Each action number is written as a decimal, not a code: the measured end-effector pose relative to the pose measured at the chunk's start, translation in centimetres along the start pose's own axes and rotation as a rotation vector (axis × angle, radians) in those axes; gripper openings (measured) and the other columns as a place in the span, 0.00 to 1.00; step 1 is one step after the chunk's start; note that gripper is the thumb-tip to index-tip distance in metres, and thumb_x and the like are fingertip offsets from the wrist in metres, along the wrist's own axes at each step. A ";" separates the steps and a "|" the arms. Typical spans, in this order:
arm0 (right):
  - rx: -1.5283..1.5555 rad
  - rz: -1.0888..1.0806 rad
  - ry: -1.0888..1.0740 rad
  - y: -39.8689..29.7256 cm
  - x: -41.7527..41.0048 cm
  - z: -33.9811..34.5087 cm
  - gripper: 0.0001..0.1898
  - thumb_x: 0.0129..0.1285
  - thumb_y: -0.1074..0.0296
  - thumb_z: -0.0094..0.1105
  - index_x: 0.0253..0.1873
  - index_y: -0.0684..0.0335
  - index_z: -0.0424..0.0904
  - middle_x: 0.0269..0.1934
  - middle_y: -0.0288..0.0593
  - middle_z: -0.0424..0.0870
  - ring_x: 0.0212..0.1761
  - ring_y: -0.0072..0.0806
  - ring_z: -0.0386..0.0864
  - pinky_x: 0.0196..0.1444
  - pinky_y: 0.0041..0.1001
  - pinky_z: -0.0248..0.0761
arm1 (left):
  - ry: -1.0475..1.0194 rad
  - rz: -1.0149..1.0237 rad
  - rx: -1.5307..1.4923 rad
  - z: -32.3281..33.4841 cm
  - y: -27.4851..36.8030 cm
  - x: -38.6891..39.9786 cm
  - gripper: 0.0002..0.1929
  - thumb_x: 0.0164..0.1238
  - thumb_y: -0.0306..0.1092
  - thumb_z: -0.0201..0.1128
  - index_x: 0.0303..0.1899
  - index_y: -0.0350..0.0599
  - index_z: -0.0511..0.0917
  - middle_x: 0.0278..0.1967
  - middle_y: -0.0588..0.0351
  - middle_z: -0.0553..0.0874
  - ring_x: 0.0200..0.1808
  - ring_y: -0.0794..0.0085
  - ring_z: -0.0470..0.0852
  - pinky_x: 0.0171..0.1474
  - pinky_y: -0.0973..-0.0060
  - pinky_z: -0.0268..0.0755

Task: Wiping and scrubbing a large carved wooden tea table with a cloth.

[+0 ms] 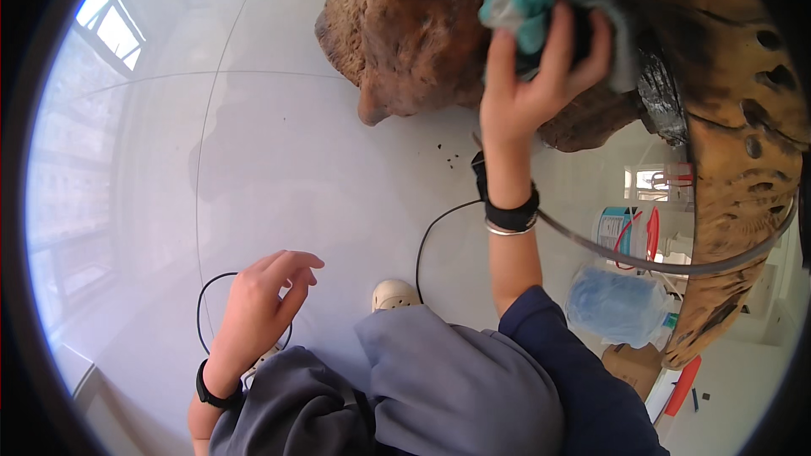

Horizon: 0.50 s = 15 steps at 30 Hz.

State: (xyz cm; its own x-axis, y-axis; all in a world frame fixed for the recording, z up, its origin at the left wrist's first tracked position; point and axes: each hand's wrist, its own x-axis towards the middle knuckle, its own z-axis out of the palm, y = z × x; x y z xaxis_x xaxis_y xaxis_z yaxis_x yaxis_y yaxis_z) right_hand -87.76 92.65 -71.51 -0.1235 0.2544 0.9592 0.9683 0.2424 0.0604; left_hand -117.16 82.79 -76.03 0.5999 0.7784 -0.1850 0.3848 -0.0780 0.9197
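My right hand (pixel 532 82) grips a bunched teal and grey cloth (pixel 523 3), pressed on the brown, knobbly side of a large carved or natural wooden piece (pixel 418 31). The cloth is blurred, and part of it hangs beyond my fingers. A dark area shows between the fingers; I cannot tell what it is. My left hand (pixel 272 285) hangs over the pale tiled floor (pixel 304 171), fingers loosely curled, holding nothing.
A wooden slab with holes (pixel 728 158) curves down the right side. Beneath it stand a blue plastic water bottle (pixel 614 304), a bucket (pixel 614 231) and a cardboard box (pixel 633 364). A grey hose (pixel 633 261) arcs near my right forearm. A black cable (pixel 427 234) lies on the floor.
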 end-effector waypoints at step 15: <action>0.031 -0.105 -0.059 1.5 1.8 -0.3 0.26 0.58 0.65 0.57 0.61 0.67 0.65 0.60 0.61 0.59 0.62 0.51 0.59 0.61 0.44 0.53 | 0.023 -0.030 -0.048 0.7 -1.7 -1.3 0.07 0.60 0.20 0.52 0.37 0.38 0.77 0.29 0.53 0.81 0.29 0.70 0.81 0.32 0.77 0.72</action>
State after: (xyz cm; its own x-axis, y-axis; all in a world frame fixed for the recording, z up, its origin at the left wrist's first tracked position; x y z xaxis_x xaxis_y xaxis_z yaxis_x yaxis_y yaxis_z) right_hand -86.48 93.23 -69.59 -0.2372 0.2803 0.9301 0.9423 0.2992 0.1502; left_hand -118.06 81.51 -77.61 0.5723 0.7941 -0.2048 0.3679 -0.0253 0.9295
